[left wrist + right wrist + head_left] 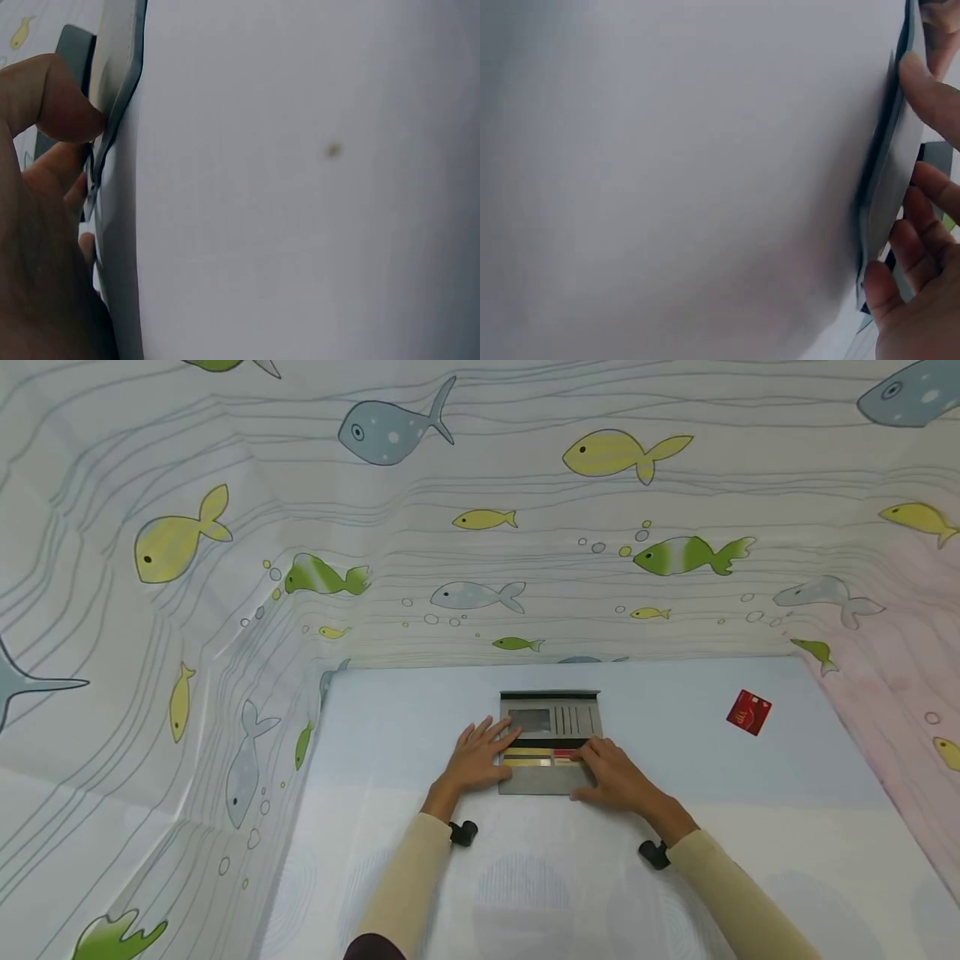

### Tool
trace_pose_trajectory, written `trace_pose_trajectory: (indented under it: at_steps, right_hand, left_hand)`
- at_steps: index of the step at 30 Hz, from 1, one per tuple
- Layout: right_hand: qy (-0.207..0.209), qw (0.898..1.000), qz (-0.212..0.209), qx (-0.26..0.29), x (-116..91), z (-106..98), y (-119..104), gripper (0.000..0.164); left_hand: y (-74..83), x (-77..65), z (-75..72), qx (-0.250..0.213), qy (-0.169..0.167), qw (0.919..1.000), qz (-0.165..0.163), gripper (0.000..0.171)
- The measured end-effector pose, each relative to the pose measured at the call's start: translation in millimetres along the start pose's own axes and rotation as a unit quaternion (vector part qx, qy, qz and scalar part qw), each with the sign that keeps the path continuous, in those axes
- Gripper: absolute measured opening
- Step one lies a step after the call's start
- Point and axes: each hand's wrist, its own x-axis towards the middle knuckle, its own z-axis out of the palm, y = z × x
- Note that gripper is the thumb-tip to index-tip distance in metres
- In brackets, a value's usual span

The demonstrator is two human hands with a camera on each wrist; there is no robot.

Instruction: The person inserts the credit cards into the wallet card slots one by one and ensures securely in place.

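A grey wallet (pixel 525 780) lies unfolded on the table, with a clear window and a row of slots in its far half. Yellowish cards (pixel 527 762) and a red card (pixel 562 752) show in the pockets of the near half. My left hand (pixel 474 760) rests at the wallet's left side, fingers spread over its edge and thumb on the near flap. At the right side my right hand (pixel 617 778) grips the near flap, thumb at its front edge and fingertips by the red card. Both wrist views show the thumbs at the flap's edge.
A second red card (pixel 748 712) lies apart on the table (pixel 420 710), off to the right. Fish-patterned cloth (pixel 405 552) rises behind the table and along its sides.
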Motion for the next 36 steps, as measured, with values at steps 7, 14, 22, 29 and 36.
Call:
trace_pose_trajectory:
  at_steps: [7,14,22,29,36]
  right_hand:
    - [0.002,0.995,0.052,0.087,-8.1,-13.5,16.8,0.057]
    - [0.047,0.989,0.106,0.087,-21.8,-32.3,44.8,0.043]
    - [0.06,0.963,0.242,0.104,-38.7,-58.1,84.7,0.035]
    - [0.086,0.936,0.33,0.09,-54.9,-87.1,121.8,0.041]
    - [0.108,0.907,0.401,0.073,-69.6,-110.2,147.2,0.052]
  left_hand:
    - [-2.4,1.6,-2.3,0.007,0.009,0.9999,-0.001,0.077]
    - [-0.3,-2.3,-5.0,-0.005,0.009,0.9999,0.003,0.076]
    - [-2.8,-7.8,1.5,-0.022,0.019,0.9996,-0.001,0.075]
    - [-1.9,-8.0,3.2,-0.043,0.018,0.9989,-0.007,0.075]
    - [0.7,-7.1,5.1,-0.053,0.035,0.998,0.002,0.075]
